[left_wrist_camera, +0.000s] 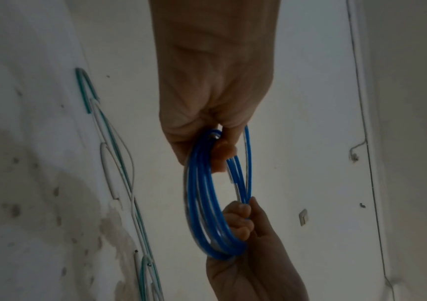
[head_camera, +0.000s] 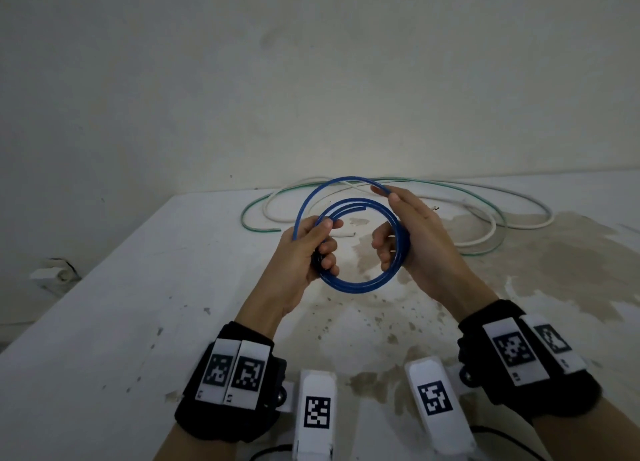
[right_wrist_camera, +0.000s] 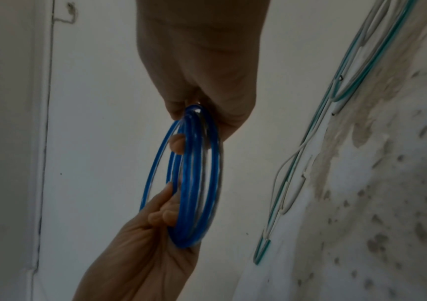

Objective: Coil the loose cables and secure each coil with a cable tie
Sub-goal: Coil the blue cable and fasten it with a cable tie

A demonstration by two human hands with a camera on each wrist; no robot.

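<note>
Left hand (head_camera: 313,249) clamped on the left side of the blue cable (head_camera: 360,282) coil, fingers curled round the gathered turns. Right hand (head_camera: 405,235) wrapped round the coil's right side, index finger stretched along the outermost, wider loop. Coil held in the air between both hands, above the tabletop (head_camera: 145,287), standing roughly upright with its open face toward the person; free cut end lying at the top of the inner turns, pointing right.

To finish this step well: draw the wide outer loop down to match the inner turns, slide it through the right-hand fingers rather than twist it, keep the left pinch firm so the turns stay stacked.

Beyond the hands, flat on the tabletop: white cable (head_camera: 519,223) and green cable (head_camera: 446,183), loose in long sideways loops. No cable tie visible.
</note>
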